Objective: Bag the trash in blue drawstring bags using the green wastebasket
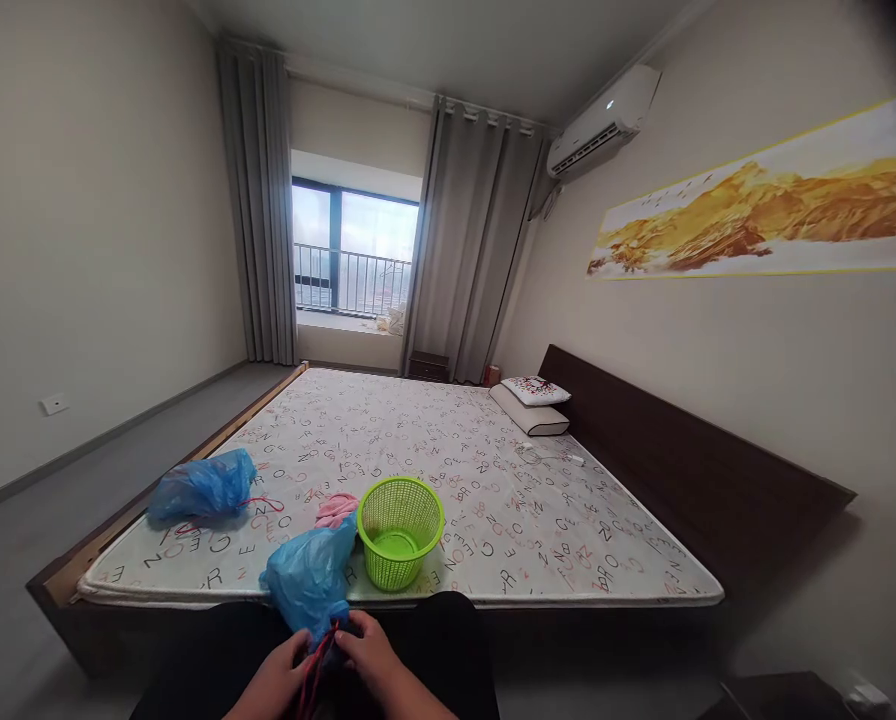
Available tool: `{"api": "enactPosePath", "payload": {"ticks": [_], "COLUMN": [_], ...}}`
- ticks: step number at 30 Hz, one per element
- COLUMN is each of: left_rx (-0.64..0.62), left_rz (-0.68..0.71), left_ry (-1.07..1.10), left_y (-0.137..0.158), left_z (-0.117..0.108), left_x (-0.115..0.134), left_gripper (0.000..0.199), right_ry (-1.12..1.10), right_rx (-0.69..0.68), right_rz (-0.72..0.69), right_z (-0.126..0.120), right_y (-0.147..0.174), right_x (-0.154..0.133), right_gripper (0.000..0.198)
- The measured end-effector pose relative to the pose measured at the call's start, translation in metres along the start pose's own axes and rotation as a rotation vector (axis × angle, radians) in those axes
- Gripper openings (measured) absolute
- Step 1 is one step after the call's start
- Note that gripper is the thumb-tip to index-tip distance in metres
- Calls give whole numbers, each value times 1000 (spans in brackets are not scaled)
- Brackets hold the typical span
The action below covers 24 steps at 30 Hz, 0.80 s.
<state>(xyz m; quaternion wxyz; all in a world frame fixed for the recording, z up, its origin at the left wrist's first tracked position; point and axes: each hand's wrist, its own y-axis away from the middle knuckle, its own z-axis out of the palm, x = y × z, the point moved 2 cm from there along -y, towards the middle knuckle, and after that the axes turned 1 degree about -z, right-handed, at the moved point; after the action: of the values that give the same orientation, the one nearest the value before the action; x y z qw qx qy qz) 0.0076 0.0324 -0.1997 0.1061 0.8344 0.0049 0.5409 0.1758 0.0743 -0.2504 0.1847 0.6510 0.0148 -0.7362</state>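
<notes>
A light-blue plastic bag [309, 575] rests at the near edge of the mattress, its gathered neck hanging down toward my lap. My left hand [279, 670] is closed in a pinch on the red string [314, 668] beside that neck. On the other side, my right hand [369, 648] has its fingers closed around the bag's neck, where the string meets it. The string's ends dangle between my hands. Right of the bag stands an upright green plastic basket [401, 530] with nothing in it. A pink cloth [335, 510] lies behind the bag.
Another blue plastic bag [204, 487] with red string lies at the left of the letter-print mattress [418, 430]. Far right are a pillow [527, 410] and a cushion [536, 390] by the dark headboard [688, 440]. A wooden bed frame [65, 585] edges the mattress.
</notes>
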Motion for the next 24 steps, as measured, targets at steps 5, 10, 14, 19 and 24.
{"api": "enactPosePath", "payload": {"ticks": [5, 10, 14, 19, 24], "left_rx": [-110, -54, -5, 72, 277], "left_rz": [12, -17, -23, 3, 110], "left_ry": [-48, -138, -200, -233, -214], "left_y": [7, 6, 2, -7, -11], "left_z": [2, 0, 0, 1, -3], "left_x": [6, 8, -1, -22, -33], "left_gripper": [46, 43, 39, 34, 48], "right_ry": [46, -65, -120, -221, -375], "right_rx": [19, 236, 267, 253, 169], "right_rz": [44, 34, 90, 107, -10], "right_z": [-3, -11, -16, -16, -10], "right_y": [3, -8, -12, -8, -6], "right_x": [1, 3, 6, 7, 3], "right_gripper": [35, 25, 25, 29, 38]}}
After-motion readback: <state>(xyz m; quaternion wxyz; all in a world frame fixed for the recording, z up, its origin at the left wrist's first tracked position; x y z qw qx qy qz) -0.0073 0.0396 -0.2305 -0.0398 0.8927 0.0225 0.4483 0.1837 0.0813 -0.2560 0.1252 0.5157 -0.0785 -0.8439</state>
